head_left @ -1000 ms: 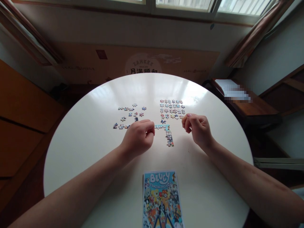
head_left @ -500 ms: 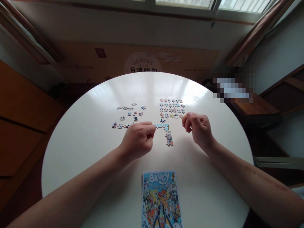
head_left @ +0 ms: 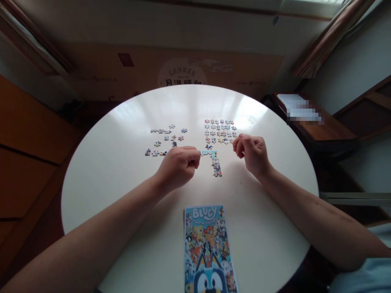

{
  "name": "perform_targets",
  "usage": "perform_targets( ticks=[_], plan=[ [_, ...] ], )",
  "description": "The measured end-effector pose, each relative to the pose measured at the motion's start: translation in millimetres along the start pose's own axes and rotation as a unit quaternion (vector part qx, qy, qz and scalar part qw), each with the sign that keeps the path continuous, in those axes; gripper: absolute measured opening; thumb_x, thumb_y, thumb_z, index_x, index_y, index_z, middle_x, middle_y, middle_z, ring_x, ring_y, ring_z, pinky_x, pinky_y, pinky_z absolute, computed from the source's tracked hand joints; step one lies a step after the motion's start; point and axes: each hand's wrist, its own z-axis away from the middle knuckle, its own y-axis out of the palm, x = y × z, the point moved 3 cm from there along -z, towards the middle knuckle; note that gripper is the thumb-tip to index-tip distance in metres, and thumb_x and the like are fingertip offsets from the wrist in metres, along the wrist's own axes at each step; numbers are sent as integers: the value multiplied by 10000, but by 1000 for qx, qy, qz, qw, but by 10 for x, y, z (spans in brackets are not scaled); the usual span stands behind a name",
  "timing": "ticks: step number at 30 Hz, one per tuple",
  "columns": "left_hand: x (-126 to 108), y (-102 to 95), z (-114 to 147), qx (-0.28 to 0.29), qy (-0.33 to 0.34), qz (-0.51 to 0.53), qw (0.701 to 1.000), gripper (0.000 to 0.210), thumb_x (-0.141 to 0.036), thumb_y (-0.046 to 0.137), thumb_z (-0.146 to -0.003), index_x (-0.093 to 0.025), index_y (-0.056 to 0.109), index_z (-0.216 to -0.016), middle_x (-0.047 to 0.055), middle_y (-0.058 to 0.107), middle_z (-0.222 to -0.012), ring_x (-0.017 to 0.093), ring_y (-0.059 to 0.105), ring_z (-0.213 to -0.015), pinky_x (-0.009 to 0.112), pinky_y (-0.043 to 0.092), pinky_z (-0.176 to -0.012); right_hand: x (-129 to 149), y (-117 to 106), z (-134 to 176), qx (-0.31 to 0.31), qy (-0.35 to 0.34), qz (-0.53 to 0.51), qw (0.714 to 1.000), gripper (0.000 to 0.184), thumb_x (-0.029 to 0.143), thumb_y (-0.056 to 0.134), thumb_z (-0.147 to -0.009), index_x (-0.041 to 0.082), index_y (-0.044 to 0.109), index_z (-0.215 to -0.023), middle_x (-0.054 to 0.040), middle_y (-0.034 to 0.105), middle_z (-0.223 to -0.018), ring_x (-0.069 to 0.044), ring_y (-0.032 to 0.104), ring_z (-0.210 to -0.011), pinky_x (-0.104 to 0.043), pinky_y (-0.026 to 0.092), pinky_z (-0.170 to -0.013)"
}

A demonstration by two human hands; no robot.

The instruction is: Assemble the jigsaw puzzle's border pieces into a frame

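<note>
The card (head_left: 210,244) lay on the near part of the table (head_left: 100,179), between the two forearms. Beyond it, joined pieces (head_left: 216,167) formed a corner, one leg pointing near, the other running left to the left hand (head_left: 179,166). The right hand (head_left: 253,154) was to their right, near the grid's (head_left: 218,133) near right corner. That grid lay on the far side of the joined pieces, with a single piece (head_left: 208,147) between. Left of the grid were loose pieces (head_left: 173,138), beyond the left hand. Behind the table stood a board (head_left: 137,73); far right, a desk (head_left: 330,130); left, a cabinet (head_left: 27,138).
</note>
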Motion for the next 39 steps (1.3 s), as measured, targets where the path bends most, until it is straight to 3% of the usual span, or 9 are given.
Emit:
perform_targets(
  ticks=[10,18,39],
  plan=[
    [-36,-16,-34,-34,0,7,999,203,-39,425,-618,-196,545,-570,12,595,-610,152,550,-607,299,423,-609,-31,-32,-31,-17,-32,12,999,653,504,561,-976,245,478,-382,0,438,-408,-155,511,-523,-352,466,-639],
    [-23,-55,-54,-25,-6,55,998,157,-153,402,-641,-225,410,-502,27,530,-547,163,476,-547,329,390,-556,-54,-36,-48,-19,-44,0,999,640,476,567,-972,243,493,-380,18,442,-401,-133,508,-501,-331,474,-637],
    [-7,-55,-55,-68,-26,27,997,201,-142,404,-665,-219,453,-486,26,548,-547,154,499,-551,316,429,-593,-73,-52,-62,-37,-43,-1,998,626,370,551,-985,239,485,-376,26,420,-376,-131,506,-484,-321,457,-624]
  ],
)
